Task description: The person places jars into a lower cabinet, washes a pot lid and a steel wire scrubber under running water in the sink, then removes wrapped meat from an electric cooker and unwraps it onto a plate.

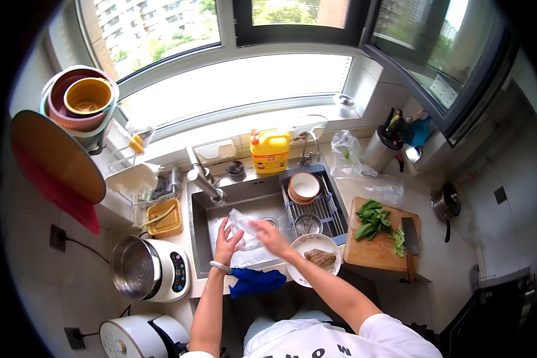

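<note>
Over the sink (200, 256) I have a clear, crumpled plastic bag (240, 222) between my hands. My left hand (225, 244), with a pale bangle at the wrist, is curled round the bag's left and lower side. My right hand (271, 237) has its fingertips closed on the right side of the bag. Whether anything is inside the bag I cannot tell. Just below my right hand, a white plate (298, 274) with a piece of brown meat (320, 258) sits at the sink's front edge. A blue cloth (256, 283) hangs beside it.
Stacked bowls (305, 186) and a metal strainer (308, 224) sit by the drying rack (331, 209). A yellow jug (269, 152) stands behind the faucet side. On the right, a cutting board (364, 253) bears leafy greens (373, 219) and a cleaver (410, 235). A white cooker (172, 271) is left.
</note>
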### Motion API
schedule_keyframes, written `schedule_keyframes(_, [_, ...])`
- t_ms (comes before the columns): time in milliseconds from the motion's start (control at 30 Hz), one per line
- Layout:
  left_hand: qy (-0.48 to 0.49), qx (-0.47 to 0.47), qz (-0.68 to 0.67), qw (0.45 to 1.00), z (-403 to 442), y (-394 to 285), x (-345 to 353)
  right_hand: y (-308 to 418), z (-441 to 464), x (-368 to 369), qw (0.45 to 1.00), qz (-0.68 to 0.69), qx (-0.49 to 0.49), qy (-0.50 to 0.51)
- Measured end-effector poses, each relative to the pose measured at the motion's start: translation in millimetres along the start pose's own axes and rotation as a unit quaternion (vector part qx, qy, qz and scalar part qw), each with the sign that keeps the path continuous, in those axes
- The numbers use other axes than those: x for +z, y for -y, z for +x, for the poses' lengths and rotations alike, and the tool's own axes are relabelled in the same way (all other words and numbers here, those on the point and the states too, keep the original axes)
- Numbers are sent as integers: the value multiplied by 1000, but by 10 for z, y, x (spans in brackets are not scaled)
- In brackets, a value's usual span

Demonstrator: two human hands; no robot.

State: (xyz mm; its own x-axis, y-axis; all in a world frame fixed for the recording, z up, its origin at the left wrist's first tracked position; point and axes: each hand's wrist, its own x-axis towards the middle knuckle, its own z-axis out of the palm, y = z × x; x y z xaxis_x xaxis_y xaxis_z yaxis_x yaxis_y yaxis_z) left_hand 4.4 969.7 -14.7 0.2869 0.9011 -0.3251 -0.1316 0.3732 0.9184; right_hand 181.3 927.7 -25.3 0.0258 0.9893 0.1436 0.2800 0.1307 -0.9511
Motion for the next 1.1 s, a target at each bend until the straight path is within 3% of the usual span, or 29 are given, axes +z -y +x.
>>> schedule_keyframes(67, [20,40,-6,999,67,60,98,23,-98,115,992,-92,-91,15])
schedule_keyframes(100, [27,40,-5,999,81,30,139,15,-115,88,991,-95,-89,8])
schedule_keyframes(167, [21,-2,-16,1000,101,-58,175,-5,-109,20,988,-98,-55,-103])
schedule_keyframes(200, [24,-2,-15,1000,108,-114,198,-106,-75,-13,988,-99,-54,-107])
schedule_keyframes(267, [56,-12,-72,996,135,-245,254,-407,1,-52,981,41,75,-175])
schedule_keyframes(300, [57,-4,-93,994,153,-289,290,-408,-29,-143,961,237,119,-76])
schedule_keyframes(333, [59,-4,-91,994,200,-300,299,-421,-72,-197,961,238,118,-78])
schedule_keyframes(400, [58,9,-100,993,318,-310,311,-381,-139,-286,887,386,246,67])
schedule_keyframes(467, [68,1,-93,993,384,-307,338,-298,-170,-316,898,338,271,70])
schedule_keyframes(500, [112,93,19,989,374,-347,414,-266,-165,-324,890,366,268,39])
schedule_keyframes(567, [188,230,243,923,271,-415,515,-205,-147,-379,880,394,265,7])
schedule_keyframes(600, [189,229,244,923,201,-497,565,-131,-114,-448,899,361,249,3])
schedule_keyframes(633, [169,311,440,825,133,-587,613,-85,-83,-514,915,328,234,-2])
schedule_keyframes(667, [138,375,612,683,105,-631,656,-47,-48,-581,915,329,235,-2])
schedule_keyframes(733, [121,363,555,739,187,-587,661,-20,-20,-645,959,243,141,30])
schedule_keyframes(767, [128,316,520,783,282,-508,625,-112,-34,-620,952,281,122,-13])
schedule_keyframes(800, [134,268,482,823,305,-542,641,-31,-41,-638,944,290,148,-59])
schedule_keyframes(867, [128,305,444,833,277,-568,695,6,-64,-715,937,307,145,-85])
schedule_keyframes(933, [127,249,363,889,201,-655,796,-19,-98,-710,935,321,142,-49])
schedule_keyframes(1000, [149,227,368,889,155,-687,816,9,-107,-696,932,334,140,-15])
schedule_keyframes(1100, [150,276,441,841,282,-543,739,76,-92,-692,937,319,140,-4])
